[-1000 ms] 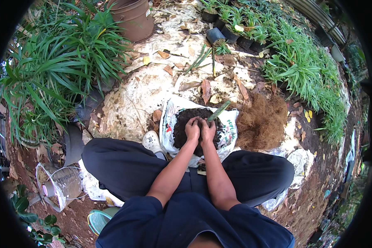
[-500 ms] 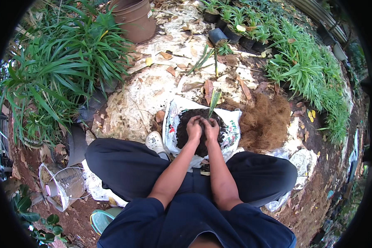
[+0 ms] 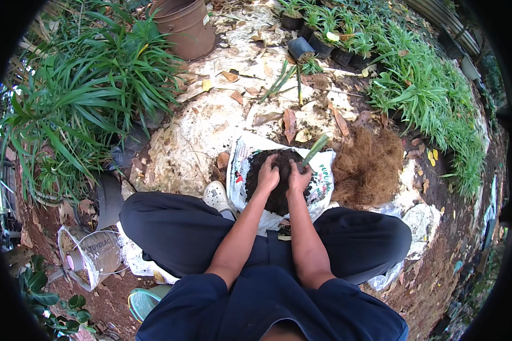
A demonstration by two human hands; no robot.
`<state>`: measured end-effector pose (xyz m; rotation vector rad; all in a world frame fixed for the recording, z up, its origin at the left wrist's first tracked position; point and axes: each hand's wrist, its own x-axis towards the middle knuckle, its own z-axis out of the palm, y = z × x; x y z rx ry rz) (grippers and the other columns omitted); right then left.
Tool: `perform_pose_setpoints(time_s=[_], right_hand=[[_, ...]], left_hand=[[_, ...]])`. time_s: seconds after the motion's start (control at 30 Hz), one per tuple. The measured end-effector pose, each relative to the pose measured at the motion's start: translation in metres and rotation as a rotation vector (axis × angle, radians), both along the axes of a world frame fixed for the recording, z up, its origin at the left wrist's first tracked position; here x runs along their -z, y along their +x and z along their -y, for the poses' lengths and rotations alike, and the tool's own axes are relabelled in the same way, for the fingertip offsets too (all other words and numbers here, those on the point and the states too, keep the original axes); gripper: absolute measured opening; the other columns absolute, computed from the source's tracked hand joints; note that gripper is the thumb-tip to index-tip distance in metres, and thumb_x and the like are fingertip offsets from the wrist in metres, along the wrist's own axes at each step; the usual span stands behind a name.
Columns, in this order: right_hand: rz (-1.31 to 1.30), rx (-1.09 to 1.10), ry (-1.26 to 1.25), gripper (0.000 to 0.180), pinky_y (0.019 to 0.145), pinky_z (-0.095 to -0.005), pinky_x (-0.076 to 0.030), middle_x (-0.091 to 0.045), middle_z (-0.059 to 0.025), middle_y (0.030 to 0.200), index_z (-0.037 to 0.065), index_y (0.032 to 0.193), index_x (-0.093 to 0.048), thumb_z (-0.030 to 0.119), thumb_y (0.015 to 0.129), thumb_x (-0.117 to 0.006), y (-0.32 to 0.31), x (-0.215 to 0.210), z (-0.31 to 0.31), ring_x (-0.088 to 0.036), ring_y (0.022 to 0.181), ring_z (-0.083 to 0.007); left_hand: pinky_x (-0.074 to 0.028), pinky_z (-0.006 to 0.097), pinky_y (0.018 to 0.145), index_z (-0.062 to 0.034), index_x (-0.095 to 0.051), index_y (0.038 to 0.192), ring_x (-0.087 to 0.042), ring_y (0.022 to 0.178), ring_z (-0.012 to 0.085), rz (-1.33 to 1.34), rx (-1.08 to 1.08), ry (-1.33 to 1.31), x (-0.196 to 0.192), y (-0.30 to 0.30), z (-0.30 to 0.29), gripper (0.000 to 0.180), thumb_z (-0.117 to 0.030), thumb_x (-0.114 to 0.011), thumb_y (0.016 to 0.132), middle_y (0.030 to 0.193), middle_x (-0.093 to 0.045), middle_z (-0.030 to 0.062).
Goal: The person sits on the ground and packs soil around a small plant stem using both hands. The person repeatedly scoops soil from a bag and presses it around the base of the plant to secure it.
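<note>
A white printed sack lies open between my legs with dark soil heaped on it. My left hand rests on the left part of the soil, its fingers slightly curled and apart with nothing seen in them. On the right side of the heap, my right hand is closed around the lower end of a striped green leaf cutting, which tilts up to the right. The cutting's base is hidden by the fingers and soil. Bare soil shows between the two hands.
Brown coconut fibre is piled right of the sack. More long leaves lie ahead, near a tipped black pot. Leafy plants crowd the left, a brown pot behind them. A clear bucket stands by my left knee.
My hands have parted from their cupped position over the soil. The leaf cutting has swung from nearly upright to leaning right, along with my right hand.
</note>
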<state>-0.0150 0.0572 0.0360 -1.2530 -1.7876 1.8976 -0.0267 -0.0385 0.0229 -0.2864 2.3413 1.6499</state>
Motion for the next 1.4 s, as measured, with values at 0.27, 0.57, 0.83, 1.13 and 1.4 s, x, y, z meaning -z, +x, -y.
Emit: perform_pose_setpoints(time_s=[0.27, 0.57, 0.83, 1.13, 1.4], right_hand=[[0.04, 0.106, -0.019, 0.062, 0.089, -0.0329, -0.045, -0.059, -0.0131, 0.108, -0.003, 0.119, -0.05, 0.022, 0.072, -0.083, -0.002, 0.006, -0.006, -0.057, 0.097, -0.0222], [0.04, 0.087, -0.028, 0.054, 0.089, -0.034, -0.045, -0.06, -0.0131, 0.106, -0.007, 0.113, -0.053, 0.019, 0.073, -0.08, -0.002, 0.004, -0.006, -0.057, 0.095, -0.0228], [0.051, 0.121, -0.053, 0.051, 0.086, -0.0334, -0.045, -0.061, -0.0122, 0.102, -0.004, 0.108, -0.057, 0.022, 0.071, -0.081, 0.001, 0.014, -0.015, -0.057, 0.091, -0.0218], [0.151, -0.065, -0.08, 0.029, 0.078, -0.0316, -0.046, -0.065, -0.0075, 0.088, 0.002, 0.093, -0.064, 0.02, 0.072, -0.075, 0.005, -0.009, -0.015, -0.059, 0.081, -0.0184], [0.132, -0.325, 0.042, 0.034, 0.079, -0.032, -0.048, -0.067, -0.0086, 0.092, 0.003, 0.101, -0.064, 0.024, 0.075, -0.073, 0.011, -0.014, -0.003, -0.062, 0.082, -0.0198]], left_hand=[[-0.044, 0.051, 0.103, -0.0317, -0.013, 0.153, -0.029, 0.136, 0.0527, 0.334, 0.593, -0.744, -0.018, 0.037, -0.006, 0.125, -0.02, -0.091, 0.056, 0.158, -0.008, 0.0223], [-0.053, 0.044, 0.089, -0.0106, -0.058, 0.124, -0.058, 0.109, 0.0387, -0.008, 0.515, -0.69, 0.008, 0.036, 0.003, 0.068, -0.01, -0.087, 0.062, 0.123, -0.052, 0.0181], [-0.053, 0.041, 0.088, -0.0065, -0.072, 0.098, -0.066, 0.097, 0.0353, -0.045, 0.23, -0.411, 0.029, 0.029, 0.014, 0.027, -0.006, -0.077, 0.072, 0.104, -0.067, 0.0169], [-0.051, 0.036, 0.081, -0.0009, -0.068, 0.106, -0.064, 0.09, 0.0237, 0.396, -0.393, 0.574, 0.023, 0.015, -0.01, 0.026, -0.021, -0.061, 0.09, 0.101, -0.068, 0.0099], [-0.047, 0.032, 0.084, 0.001, -0.069, 0.104, -0.062, 0.091, 0.0186, 0.241, -0.436, 0.566, 0.031, 0.018, -0.025, 0.026, -0.015, -0.05, 0.094, 0.099, -0.068, 0.0104]])
